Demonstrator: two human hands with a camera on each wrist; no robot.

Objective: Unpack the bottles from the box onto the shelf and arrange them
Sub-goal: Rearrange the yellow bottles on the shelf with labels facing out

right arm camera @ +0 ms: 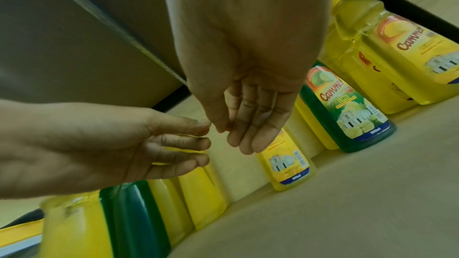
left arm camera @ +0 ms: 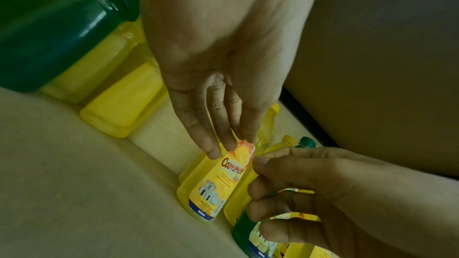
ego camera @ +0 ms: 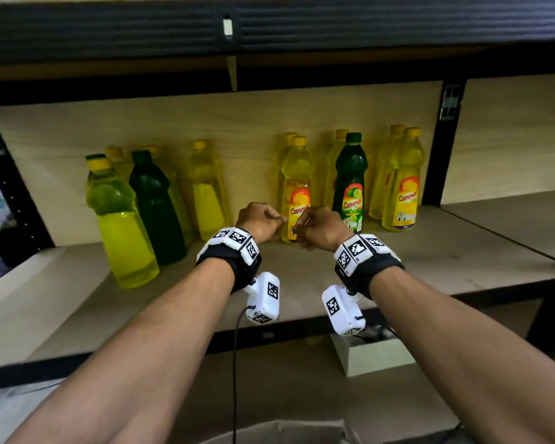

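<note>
1. Nudging is the step I judge to be under way: the left hand (ego camera: 260, 221) and right hand (ego camera: 321, 229) sit together at the front of the labelled yellow bottle (ego camera: 297, 187), which stands upright near the middle of the shelf (ego camera: 430, 261).
2. Left fingers (left arm camera: 213, 136) are straight, their tips touching the top of that bottle's label. Right fingers (right arm camera: 253, 128) hang relaxed just in front of it and grip nothing.
3. Risk: a push that high on a tall, narrow bottle could tip it back into the yellow one right behind it, at 12 o'clock.
4. Risk: the green bottle (ego camera: 350, 184) stands close by at 3 o'clock of the yellow one; a right hand swinging outward could knock it, and it could topple towards the yellow pair (ego camera: 402, 187) further along at 3 o'clock.
5. Risk: the left cluster at 9 o'clock is unevenly set, with a pale yellow bottle (ego camera: 122, 219) far forward of a dark green bottle (ego camera: 154, 206); an elbow passing could catch the forward one.
6. Containers: every bottle on view is capped; most hold yellow liquid, two hold green.
7. Cardboard at 6 o'clock, low in the head view, may be the box (ego camera: 285, 431); its inside is hidden, so whether bottles remain cannot be told.
</note>
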